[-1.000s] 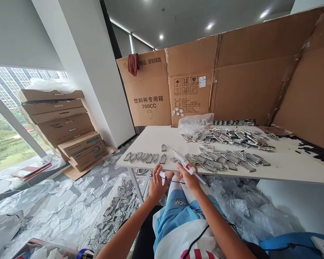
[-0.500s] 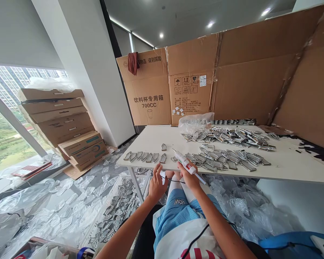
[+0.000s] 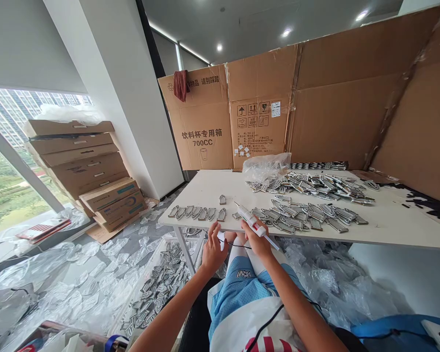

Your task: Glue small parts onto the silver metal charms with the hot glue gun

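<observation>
My right hand (image 3: pixel 255 235) is closed around a white and red hot glue gun (image 3: pixel 250 220), its nozzle pointing up and left over the table's front edge. A translucent glue stick (image 3: pixel 272 242) protrudes from its back. My left hand (image 3: pixel 214 250) is at the front edge with fingers apart and nothing visibly held. Just beyond it, several flat grey metal-like loop pieces (image 3: pixel 203 214) stand in a row. A single similar piece (image 3: pixel 222 199) lies farther back. To the right of the gun is a heap of these pieces (image 3: pixel 304 215).
A second heap (image 3: pixel 315 187) and a clear plastic bag (image 3: pixel 266 167) lie toward the back of the white table (image 3: pixel 205 183). Cardboard panels (image 3: pixel 330 107) enclose its far side. More pieces fill a bin (image 3: pixel 161 283) below left. Plastic wrappers (image 3: pixel 58 283) cover the floor; black strips (image 3: pixel 430 205) lie far right.
</observation>
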{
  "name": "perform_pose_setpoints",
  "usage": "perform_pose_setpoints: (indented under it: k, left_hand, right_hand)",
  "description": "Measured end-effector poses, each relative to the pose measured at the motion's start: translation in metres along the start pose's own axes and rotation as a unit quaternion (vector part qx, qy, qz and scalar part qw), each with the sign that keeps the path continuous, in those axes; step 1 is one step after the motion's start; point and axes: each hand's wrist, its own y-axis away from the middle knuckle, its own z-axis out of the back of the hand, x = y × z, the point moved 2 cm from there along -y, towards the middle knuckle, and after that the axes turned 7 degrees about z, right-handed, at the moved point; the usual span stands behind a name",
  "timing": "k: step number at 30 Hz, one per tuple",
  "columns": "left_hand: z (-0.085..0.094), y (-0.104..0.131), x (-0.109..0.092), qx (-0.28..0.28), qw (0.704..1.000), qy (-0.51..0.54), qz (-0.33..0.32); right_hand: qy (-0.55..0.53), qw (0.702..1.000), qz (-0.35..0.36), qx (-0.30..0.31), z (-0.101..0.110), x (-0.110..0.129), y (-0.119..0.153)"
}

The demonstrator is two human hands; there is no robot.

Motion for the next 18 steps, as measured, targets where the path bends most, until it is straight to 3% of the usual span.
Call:
perform_pose_setpoints:
  k: [18]
  left_hand:
    - [-0.0045, 0.0010, 0.0027, -0.005, 1.000, 0.009, 0.015]
  right_hand:
    - [0.010, 1.000, 0.010, -0.003, -0.0007, 0.0027, 0.0012]
